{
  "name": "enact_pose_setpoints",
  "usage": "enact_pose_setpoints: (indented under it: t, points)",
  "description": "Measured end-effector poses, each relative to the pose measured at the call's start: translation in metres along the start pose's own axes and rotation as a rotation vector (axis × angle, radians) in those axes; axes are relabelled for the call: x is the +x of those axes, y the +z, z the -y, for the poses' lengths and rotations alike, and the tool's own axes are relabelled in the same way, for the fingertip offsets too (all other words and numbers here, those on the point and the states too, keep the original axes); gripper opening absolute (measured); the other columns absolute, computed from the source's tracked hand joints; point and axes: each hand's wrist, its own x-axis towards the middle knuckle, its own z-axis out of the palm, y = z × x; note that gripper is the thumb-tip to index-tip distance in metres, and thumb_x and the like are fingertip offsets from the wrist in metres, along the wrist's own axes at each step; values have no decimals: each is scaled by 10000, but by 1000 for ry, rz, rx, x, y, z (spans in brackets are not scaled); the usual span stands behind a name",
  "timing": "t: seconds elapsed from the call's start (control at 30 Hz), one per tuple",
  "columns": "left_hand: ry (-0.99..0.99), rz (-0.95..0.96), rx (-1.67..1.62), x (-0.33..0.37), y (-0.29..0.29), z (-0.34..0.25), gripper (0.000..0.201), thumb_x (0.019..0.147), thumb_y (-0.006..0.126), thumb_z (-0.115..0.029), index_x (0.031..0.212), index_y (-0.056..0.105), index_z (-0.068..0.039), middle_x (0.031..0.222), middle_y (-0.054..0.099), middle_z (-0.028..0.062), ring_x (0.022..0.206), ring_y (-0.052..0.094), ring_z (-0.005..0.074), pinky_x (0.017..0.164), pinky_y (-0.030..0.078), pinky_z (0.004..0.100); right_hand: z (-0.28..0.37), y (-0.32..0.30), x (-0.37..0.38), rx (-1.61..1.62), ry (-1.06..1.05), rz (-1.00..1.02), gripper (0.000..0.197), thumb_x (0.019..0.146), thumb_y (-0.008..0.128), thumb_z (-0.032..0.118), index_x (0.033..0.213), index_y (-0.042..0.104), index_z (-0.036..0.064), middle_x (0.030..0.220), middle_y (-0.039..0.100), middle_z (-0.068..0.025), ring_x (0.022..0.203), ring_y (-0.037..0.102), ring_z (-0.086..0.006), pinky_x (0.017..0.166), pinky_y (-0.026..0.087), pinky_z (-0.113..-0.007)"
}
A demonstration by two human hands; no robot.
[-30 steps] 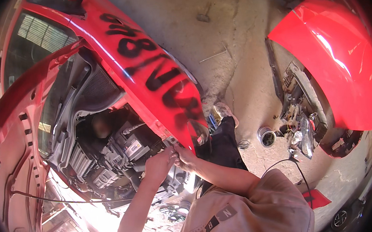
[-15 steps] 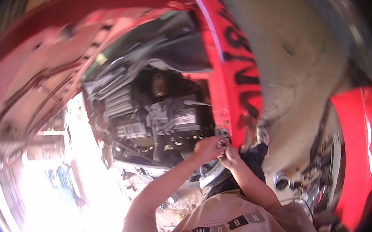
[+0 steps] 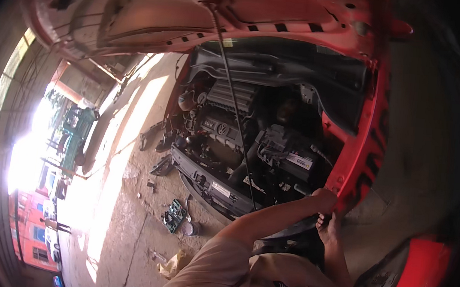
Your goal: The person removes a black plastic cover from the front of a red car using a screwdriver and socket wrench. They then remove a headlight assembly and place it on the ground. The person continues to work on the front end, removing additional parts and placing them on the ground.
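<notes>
My left hand [image 3: 323, 201] is curled at the front corner of the red fender [image 3: 355, 166], beside the engine bay. Its fingertips are turned away, so whatever they grip is hidden. Just below it, close to the fender's lower end, is my right hand [image 3: 330, 229], its fingers bent inward; anything in them is too small to make out. Next to my left hand, inside the bay, sits a black car battery [image 3: 296, 167] with a pale label. The dark engine cover [image 3: 221, 128] lies farther left.
Overhead the raised red hood [image 3: 159, 20] rests on a thin prop rod [image 3: 233, 97]. A black front crossmember [image 3: 210, 184] runs along the bay's near side. On the floor are an open green tool case [image 3: 174, 215] and a small tub [image 3: 190, 228]. A red panel [image 3: 412, 279] stands lower right.
My view has swung, so the car and hands appear farther right, with more floor on the left. Both hands stay at the fender's front end; the right now sits slightly below the left.
</notes>
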Motion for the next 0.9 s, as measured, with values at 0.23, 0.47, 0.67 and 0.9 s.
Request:
enact_pose_setpoints:
  t: [0.23, 0.47, 0.67, 0.9]
  points:
    - [-687, -228, -1511, 24, 63, -13, 451, 950, 528, -435, 1173, 618, -54, 1007, 697, 179, 871, 706, 312, 704, 564, 438, 42, 28, -41, -429, -127, -6, 409, 965, 531, 516, 1013, 534, 110, 686, 526, -14, 609, 546, -139, 526, 417, -288]
    - [-752, -517, -1775, 68, 123, -23, 722, 925, 460, -644, 1386, 529, -92, 1279, 612, 217, 1197, 582, 360, 945, 478, 461, 49, 64, -17, -684, -100, 31, 273, 919, 529, 388, 991, 549, 125, 670, 505, -7, 586, 512, -131, 512, 405, -287]
    - [-352, -514, -1576, 36, 121, -2, 628, 981, 422, -550, 1407, 501, -95, 1240, 643, 211, 1132, 621, 374, 970, 466, 433, 37, 42, 4, -818, 26, -83, 172, 879, 527, 279, 972, 562, 138, 657, 486, -1, 566, 483, -125, 500, 394, -286]
    - [-421, -459, -1027, -70, 103, -16, 421, 940, 527, -381, 1289, 608, -159, 1290, 596, 163, 1189, 553, 316, 988, 447, 434, 79, 19, 2, -769, -56, -236, 79, 847, 541, 215, 916, 542, 177, 609, 394, 42, 510, 400, -101, 476, 355, -268]
